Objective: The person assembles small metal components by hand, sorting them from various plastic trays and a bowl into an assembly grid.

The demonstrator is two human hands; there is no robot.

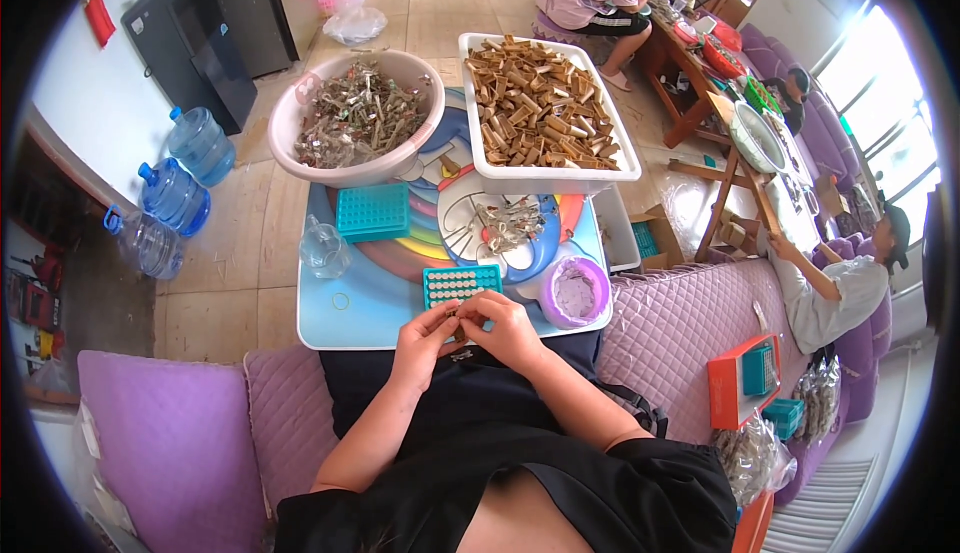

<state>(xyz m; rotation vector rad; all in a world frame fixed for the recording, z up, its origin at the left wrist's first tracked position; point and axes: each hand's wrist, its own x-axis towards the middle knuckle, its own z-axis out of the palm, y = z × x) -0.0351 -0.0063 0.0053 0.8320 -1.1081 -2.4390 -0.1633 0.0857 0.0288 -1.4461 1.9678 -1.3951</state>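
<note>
My left hand (422,345) and my right hand (503,332) meet at the table's near edge, fingertips pinched together. Between them is a small brown piece (460,334), mostly covered by the fingers; its kind is unclear. Just beyond the fingertips sits a teal rack (489,278) holding rows of small pale round-ended pieces. A purple-rimmed tub (575,293) with whitish contents stands right of my right hand. Farther back, a loose pile of thin silvery and pale pieces (507,225) lies on the colourful tabletop (385,318).
A pink basin (283,138) of tangled scraps and a white tray (553,175) of brown curved pieces stand at the back. Left are another teal rack (372,212) and a clear jug (324,250). Water bottles (175,196) stand on the floor. Other people (840,293) sit at right.
</note>
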